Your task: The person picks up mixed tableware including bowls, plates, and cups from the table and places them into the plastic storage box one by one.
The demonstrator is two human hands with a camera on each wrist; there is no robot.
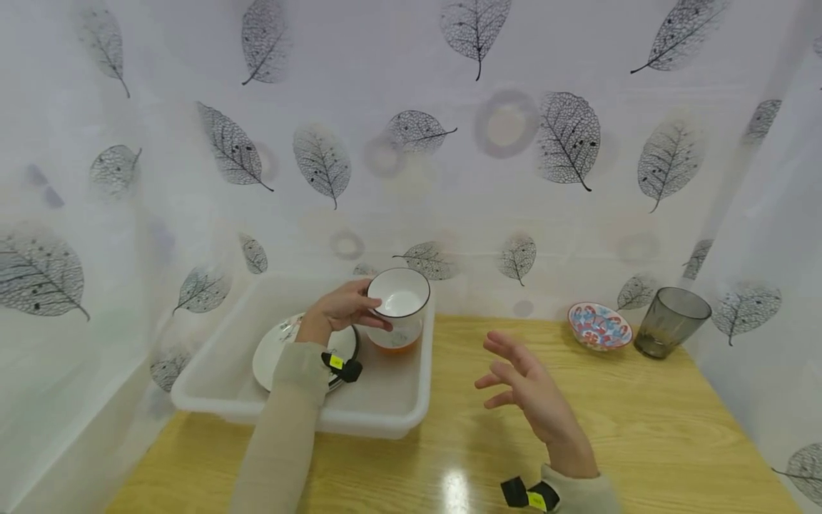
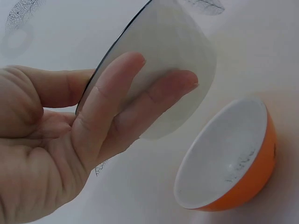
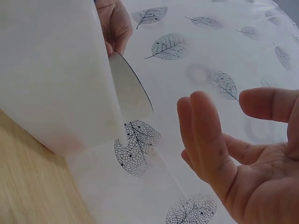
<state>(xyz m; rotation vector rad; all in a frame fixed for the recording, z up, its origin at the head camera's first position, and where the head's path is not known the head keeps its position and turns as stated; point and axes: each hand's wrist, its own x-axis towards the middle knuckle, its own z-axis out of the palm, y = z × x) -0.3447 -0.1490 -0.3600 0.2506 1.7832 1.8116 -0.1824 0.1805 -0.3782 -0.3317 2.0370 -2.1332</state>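
My left hand [image 1: 344, 308] grips a white bowl with a dark rim [image 1: 401, 293] over the right part of a white plastic tub [image 1: 420, 385]. In the left wrist view, the thumb is at the bowl's [image 2: 163, 56] rim and the fingers lie along its outside. Below it in the tub sits an orange bowl with a white inside [image 2: 252, 177]. White plates with dark rims [image 1: 270, 357] lie stacked beside it, partly hidden by my left forearm. My right hand [image 1: 536, 392] holds nothing; its fingers are spread loosely above the table, right of the tub.
Toward the back right of the wooden table [image 1: 642, 428] stand a small patterned bowl in red and blue [image 1: 600, 327] and a grey see-through glass [image 1: 672, 321]. A white leaf-print curtain [image 1: 385, 200] hangs behind and at both sides.
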